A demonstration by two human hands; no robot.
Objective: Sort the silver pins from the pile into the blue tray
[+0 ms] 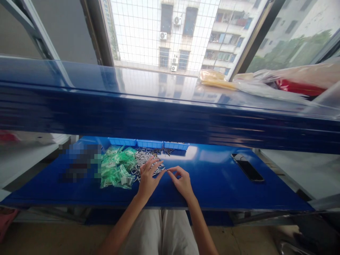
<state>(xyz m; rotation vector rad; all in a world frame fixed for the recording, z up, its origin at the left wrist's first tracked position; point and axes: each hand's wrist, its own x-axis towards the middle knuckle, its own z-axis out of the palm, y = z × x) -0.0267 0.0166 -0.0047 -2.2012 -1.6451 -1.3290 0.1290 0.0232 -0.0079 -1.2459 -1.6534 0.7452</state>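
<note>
My left hand (148,179) reaches over the near right side of a heap of thin metal pins (142,159). Its fingers are spread, and the thumb stretches toward the other hand's fingertips. My right hand (182,181) is closed in a pinch just right of that thumb. Whatever lies in the pinch is too small to make out. Left of the heap is a pile of green-tinted clear plastic bags (117,168), some with small pieces inside. Both hands are low over the blue tabletop (212,191).
Blue plastic bins (150,144) line the back, partly hidden under a blue shelf (170,117). A black phone (248,168) lies at right. Plastic-wrapped goods (292,83) rest on the shelf at right. A blurred-out patch covers the table's left part.
</note>
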